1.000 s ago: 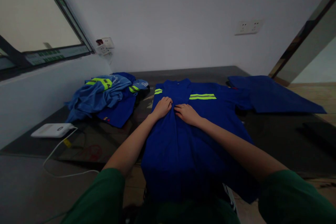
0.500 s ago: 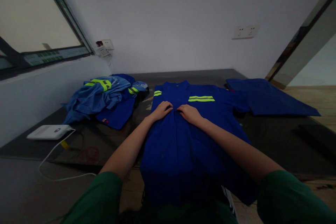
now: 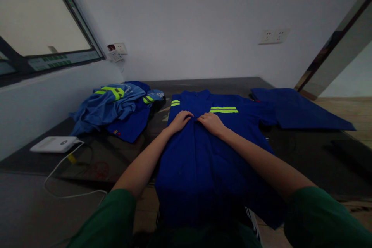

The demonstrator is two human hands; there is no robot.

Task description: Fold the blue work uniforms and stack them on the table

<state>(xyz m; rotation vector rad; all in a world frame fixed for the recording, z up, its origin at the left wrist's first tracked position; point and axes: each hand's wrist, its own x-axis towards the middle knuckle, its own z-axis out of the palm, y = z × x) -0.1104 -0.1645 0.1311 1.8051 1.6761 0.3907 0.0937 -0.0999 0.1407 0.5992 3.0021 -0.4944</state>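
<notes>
A dark blue shirt (image 3: 200,155) with yellow-green reflective strips lies front up on the dark table, its collar toward the wall and its lower part hanging over the near edge. My left hand (image 3: 180,121) pinches the front placket below the collar, fingers bent together. Just to its right, my right hand (image 3: 211,123) grips the same placket between thumb and fingers. The fingertips of both hands are close together with a small gap between them.
Crumpled light and dark blue clothes (image 3: 113,104) lie at the left, behind a white power bank (image 3: 54,144) with a white cable. A folded blue garment (image 3: 302,110) rests at the right, near a dark flat object (image 3: 353,155). The wall stands behind the table.
Both hands have shifted very slightly up the placket toward the collar, still holding the cloth. The view has moved a little.
</notes>
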